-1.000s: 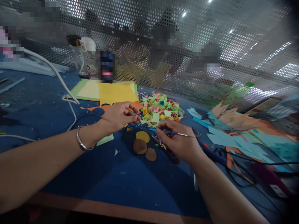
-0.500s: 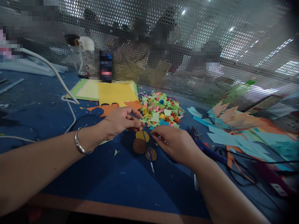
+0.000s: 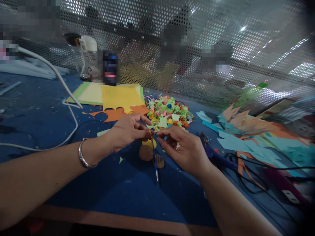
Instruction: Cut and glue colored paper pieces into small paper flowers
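Note:
My left hand (image 3: 128,131), with a silver bangle (image 3: 83,154) on the wrist, pinches the top of a thin blue stick tool (image 3: 155,160) together with a small yellow paper bit. My right hand (image 3: 184,149) meets it fingertip to fingertip, fingers curled around the same spot. The tool hangs down over the blue table (image 3: 123,186). Under the hands lie brown paper discs (image 3: 145,152) and a yellow disc (image 3: 149,143). A heap of small colourful folded paper pieces (image 3: 168,114) sits just beyond the fingers.
Yellow and green paper sheets (image 3: 118,96) and an orange cut sheet (image 3: 115,114) lie behind. Bottles (image 3: 86,57) and a dark can (image 3: 109,67) stand by a perforated metal screen. A white cable (image 3: 64,91) runs left. Blue and orange paper scraps (image 3: 246,137), a glue gun (image 3: 216,155) and black cords lie right.
My right hand swung the blue tool from pointing right to hanging down, then moved up to meet my left fingertips. Both hands drew together above the paper discs.

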Motion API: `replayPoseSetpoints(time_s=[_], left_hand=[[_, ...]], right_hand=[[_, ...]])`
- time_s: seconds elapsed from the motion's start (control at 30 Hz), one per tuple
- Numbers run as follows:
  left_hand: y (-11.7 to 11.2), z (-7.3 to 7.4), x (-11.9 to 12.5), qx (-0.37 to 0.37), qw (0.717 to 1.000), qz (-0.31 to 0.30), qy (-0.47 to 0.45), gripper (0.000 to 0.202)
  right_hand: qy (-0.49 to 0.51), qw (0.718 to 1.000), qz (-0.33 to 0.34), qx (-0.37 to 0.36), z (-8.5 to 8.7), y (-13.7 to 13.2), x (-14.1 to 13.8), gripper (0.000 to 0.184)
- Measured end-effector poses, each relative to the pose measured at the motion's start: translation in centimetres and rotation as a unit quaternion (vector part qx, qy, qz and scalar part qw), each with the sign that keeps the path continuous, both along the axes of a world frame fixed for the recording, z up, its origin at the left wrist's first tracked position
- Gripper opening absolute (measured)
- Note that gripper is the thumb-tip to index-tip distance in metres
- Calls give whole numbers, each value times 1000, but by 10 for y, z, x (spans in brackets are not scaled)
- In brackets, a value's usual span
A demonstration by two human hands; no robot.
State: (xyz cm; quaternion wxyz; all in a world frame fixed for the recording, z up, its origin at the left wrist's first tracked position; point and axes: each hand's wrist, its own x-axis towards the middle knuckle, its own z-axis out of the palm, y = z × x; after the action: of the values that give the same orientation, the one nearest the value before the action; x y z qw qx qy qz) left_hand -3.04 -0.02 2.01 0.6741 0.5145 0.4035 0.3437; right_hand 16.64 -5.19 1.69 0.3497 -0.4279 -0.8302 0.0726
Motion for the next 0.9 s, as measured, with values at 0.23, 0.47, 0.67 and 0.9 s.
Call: replayPoseSetpoints(time_s=[0.23,0.47,0.67,0.9], left_hand=[[-4,0,2,-16,1000,4,-25,30],[-6,1,4,-16,999,27,-21,32],[-8,-1,5,-25,999,22,-27,30],[-9,0,5,-36,998,22,-47,26]], right_hand=[[-26,998,37,33,-4,2,-1,15],[-23,998,50,37,-5,1,-3,16],[-21,998,58,35,-4,2,-4,14],[-12,1000,18,14,-3,2,-4,12]])
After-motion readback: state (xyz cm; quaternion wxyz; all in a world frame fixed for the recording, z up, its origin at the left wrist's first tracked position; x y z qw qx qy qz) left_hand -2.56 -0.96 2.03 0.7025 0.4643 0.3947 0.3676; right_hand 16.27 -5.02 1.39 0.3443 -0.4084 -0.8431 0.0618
